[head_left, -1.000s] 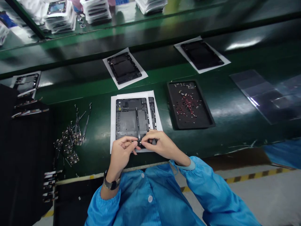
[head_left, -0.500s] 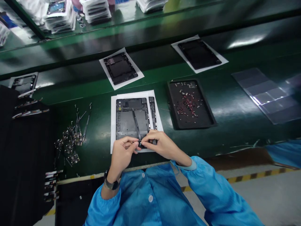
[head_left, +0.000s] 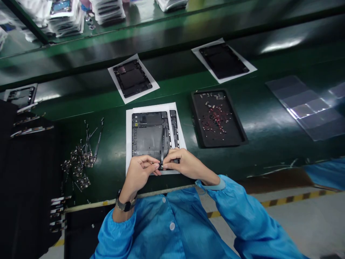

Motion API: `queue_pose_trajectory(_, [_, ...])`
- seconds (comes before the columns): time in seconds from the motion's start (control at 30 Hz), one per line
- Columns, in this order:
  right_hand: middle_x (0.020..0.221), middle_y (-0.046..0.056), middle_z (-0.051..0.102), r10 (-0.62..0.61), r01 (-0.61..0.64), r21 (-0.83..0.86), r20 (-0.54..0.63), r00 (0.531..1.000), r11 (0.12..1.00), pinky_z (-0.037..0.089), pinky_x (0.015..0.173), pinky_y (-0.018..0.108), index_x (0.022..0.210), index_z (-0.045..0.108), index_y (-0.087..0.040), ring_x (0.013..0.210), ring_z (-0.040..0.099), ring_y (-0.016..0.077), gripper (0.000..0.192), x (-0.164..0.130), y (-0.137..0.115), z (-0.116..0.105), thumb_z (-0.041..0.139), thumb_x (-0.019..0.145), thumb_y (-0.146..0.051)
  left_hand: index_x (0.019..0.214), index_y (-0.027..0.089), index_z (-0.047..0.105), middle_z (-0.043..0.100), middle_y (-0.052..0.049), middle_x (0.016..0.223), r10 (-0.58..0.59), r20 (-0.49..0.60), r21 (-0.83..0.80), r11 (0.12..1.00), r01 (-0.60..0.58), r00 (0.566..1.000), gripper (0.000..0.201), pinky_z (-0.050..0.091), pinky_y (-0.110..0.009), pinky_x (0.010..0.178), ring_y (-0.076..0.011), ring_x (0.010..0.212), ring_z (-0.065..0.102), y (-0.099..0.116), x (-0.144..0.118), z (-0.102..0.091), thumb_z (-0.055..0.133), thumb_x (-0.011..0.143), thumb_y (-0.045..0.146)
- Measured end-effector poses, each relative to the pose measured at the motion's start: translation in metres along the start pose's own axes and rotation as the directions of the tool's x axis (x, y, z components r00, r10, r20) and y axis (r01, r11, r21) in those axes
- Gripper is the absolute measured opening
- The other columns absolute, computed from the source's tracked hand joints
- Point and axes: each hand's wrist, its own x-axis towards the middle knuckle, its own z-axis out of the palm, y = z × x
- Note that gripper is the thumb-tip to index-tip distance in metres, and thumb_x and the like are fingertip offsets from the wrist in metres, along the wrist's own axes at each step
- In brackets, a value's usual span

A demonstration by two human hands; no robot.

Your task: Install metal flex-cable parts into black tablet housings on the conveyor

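Note:
A small circuit board (head_left: 161,166) with a long black flex cable (head_left: 162,142) is pinched between my two hands. My left hand (head_left: 142,168) grips its left side, thumb and fingers closed. From the right, my right hand (head_left: 183,163) pinches the same board. Both hands are over the near edge of a black tablet housing (head_left: 149,138), which lies on white foam sheets (head_left: 129,144). The cable runs away from me above the housing's right part. A second housing (head_left: 175,126) shows partly from under the upper sheet. My fingers hide much of the board.
Left of the housing lies a pile of small boards with cables (head_left: 81,162). A black tray (head_left: 198,135) with small red-wired parts stands to the right. Two more housings (head_left: 132,79) (head_left: 223,60) lie farther back on sheets. Clear plastic sheets (head_left: 307,108) lie at the far right.
The flex cable has swung from slanting up-left to nearly straight, its far end now farther right. Both hands keep their pinch on the board, with only slight movement.

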Motion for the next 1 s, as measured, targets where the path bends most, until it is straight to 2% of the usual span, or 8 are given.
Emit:
queue_pose_trajectory(0.4, [0.067,0.001,0.070,0.045,-0.051,0.071,0.095,0.994,0.996,0.042,0.067,0.026,0.073,0.077,-0.019,0.067,0.057,0.0151,0.014,0.008,-0.007,-0.005,0.068,0.082,-0.016,0.074,0.012,0.071,0.069,-0.005,0.055,0.023,0.023,0.096,0.995,-0.026,0.999,0.013,0.051,-0.024,0.051,-0.0136,0.046,0.061,0.001,0.002,-0.004,0.073,0.068,0.023])
queue_pose_trajectory(0.63, [0.068,0.002,0.070,0.068,-0.070,0.038,0.047,0.997,0.997,0.041,0.065,0.026,0.075,0.078,-0.018,0.067,0.056,0.0149,0.012,0.008,-0.005,0.001,0.069,0.082,-0.020,0.075,0.012,0.070,0.068,-0.005,0.054,0.042,0.036,0.104,0.993,-0.046,0.998,0.014,0.053,-0.027,0.055,-0.0163,0.050,0.063,-0.002,0.006,-0.003,0.071,0.068,0.024])
queue_pose_trajectory(0.73, [0.070,0.002,0.071,0.067,-0.067,0.008,0.055,0.996,0.998,0.042,0.064,0.026,0.077,0.078,-0.018,0.066,0.059,0.0150,0.014,0.007,-0.006,0.002,0.066,0.084,-0.021,0.077,0.013,0.071,0.068,-0.005,0.056,0.039,0.027,0.166,0.985,-0.043,0.999,0.015,0.049,-0.025,0.050,-0.0158,0.049,0.062,-0.001,0.003,-0.002,0.068,0.071,0.027])
queue_pose_trajectory(0.8, [0.076,0.003,0.074,0.048,-0.045,-0.049,0.059,0.997,0.998,0.045,0.067,0.027,0.086,0.079,-0.019,0.070,0.062,0.0163,0.014,0.005,-0.012,-0.005,0.066,0.085,-0.023,0.081,0.014,0.073,0.069,-0.006,0.063,0.079,0.003,0.264,0.962,-0.077,0.997,0.017,0.045,-0.024,0.048,-0.0149,0.050,0.061,0.001,-0.003,-0.007,0.065,0.075,0.028])
queue_pose_trajectory(0.87, [0.088,0.005,0.076,0.012,-0.009,-0.124,0.022,1.000,0.992,0.048,0.075,0.030,0.100,0.078,-0.021,0.078,0.066,0.0187,0.020,0.003,-0.023,-0.020,0.067,0.084,-0.028,0.086,0.017,0.075,0.072,-0.007,0.081,0.222,-0.052,0.429,0.886,-0.179,0.974,0.018,0.046,-0.025,0.053,-0.0136,0.057,0.060,0.006,-0.009,-0.018,0.064,0.078,0.030])
queue_pose_trajectory(0.9, [0.095,0.006,0.077,-0.010,0.008,-0.161,-0.015,1.000,0.987,0.049,0.079,0.031,0.105,0.077,-0.021,0.083,0.067,0.0200,0.025,0.004,-0.030,-0.030,0.067,0.085,-0.030,0.090,0.019,0.075,0.072,-0.007,0.091,0.321,-0.101,0.528,0.819,-0.223,0.942,0.019,0.047,-0.026,0.058,-0.0135,0.062,0.060,0.008,-0.010,-0.025,0.064,0.080,0.030])
queue_pose_trajectory(0.93, [0.100,0.006,0.076,-0.032,0.021,-0.194,-0.055,0.998,0.981,0.050,0.083,0.032,0.109,0.076,-0.021,0.088,0.068,0.0211,0.027,0.008,-0.036,-0.042,0.066,0.086,-0.033,0.097,0.021,0.075,0.071,-0.007,0.100,0.415,-0.164,0.625,0.746,-0.231,0.895,0.022,0.048,-0.027,0.064,-0.0141,0.067,0.061,0.012,-0.009,-0.034,0.064,0.081,0.030])
queue_pose_trajectory(1.0, [0.104,0.007,0.076,-0.073,0.042,-0.251,-0.115,0.991,0.967,0.051,0.086,0.033,0.108,0.076,-0.020,0.094,0.069,0.0220,0.028,0.027,-0.048,-0.066,0.062,0.089,-0.035,0.113,0.021,0.070,0.069,-0.008,0.108,0.513,-0.305,0.751,0.648,-0.129,0.802,0.033,0.049,-0.029,0.073,-0.0169,0.076,0.062,0.020,0.003,-0.050,0.065,0.082,0.032])
